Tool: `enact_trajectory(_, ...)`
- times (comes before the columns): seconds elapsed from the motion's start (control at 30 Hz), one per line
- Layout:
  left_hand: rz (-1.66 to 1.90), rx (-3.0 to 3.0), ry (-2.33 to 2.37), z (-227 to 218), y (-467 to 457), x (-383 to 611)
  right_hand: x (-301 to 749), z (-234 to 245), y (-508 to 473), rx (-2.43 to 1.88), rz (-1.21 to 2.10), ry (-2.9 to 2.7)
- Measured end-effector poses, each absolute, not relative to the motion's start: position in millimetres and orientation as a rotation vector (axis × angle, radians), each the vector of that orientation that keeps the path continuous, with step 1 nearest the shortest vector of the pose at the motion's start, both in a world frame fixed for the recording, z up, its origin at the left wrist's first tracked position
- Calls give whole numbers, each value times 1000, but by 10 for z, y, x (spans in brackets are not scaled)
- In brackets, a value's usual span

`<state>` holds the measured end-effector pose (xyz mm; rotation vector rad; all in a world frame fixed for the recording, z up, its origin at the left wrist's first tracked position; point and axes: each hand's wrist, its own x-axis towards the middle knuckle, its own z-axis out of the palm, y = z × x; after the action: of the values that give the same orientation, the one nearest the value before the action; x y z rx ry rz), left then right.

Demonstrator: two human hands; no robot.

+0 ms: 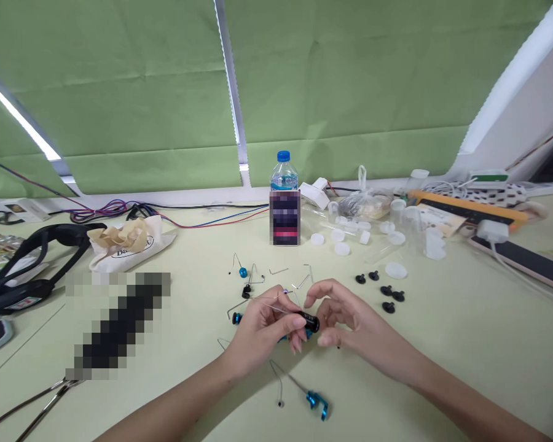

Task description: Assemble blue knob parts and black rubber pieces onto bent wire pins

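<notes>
My left hand (pixel 270 325), in the middle of the head view, is closed on a small black cylinder (pixel 309 321) with a thin bent wire running from it. The cylinder's end points to the right. Just beside that end, my right hand (pixel 343 313) has its fingers curved and apart, with nothing visible between them. Behind and under my left hand, blue metal pieces partly show. A blue metal fitting with a bent wire (pixel 313 400) lies nearer to me. Farther off are another blue piece with a wire (pixel 243 272) and a small black one (pixel 246 291).
Several black flanged caps (pixel 386 290) and loose hex keys (pixel 300 282) lie beyond my hands. A water bottle (pixel 284 178) stands at the back, with clear plastic tubes and white lids (pixel 342 248) to its right. Left are a cloth pouch (pixel 129 245) and a black headset frame (pixel 41 270).
</notes>
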<state>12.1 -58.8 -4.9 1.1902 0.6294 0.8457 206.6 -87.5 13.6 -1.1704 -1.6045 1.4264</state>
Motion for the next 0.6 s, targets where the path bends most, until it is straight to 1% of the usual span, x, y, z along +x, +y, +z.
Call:
enact_trajectory(0.17, 848, 1216, 592, -61, -628, 136, 2030, 125, -907, -1057, 1627, -1661)
enact_trajectory(0.33, 890, 1479, 590, -83, -633, 78, 2001, 127, -925, -1076, 1664, -1510)
enact_trajectory(0.43, 904, 1531, 605, -110, -619, 50, 2014, 126, -920, -1072, 1619, -1520)
enact_trajectory(0.6, 939, 1241, 596, -90, -597, 85, 2063, 132, -885, -1142, 1428, -1531)
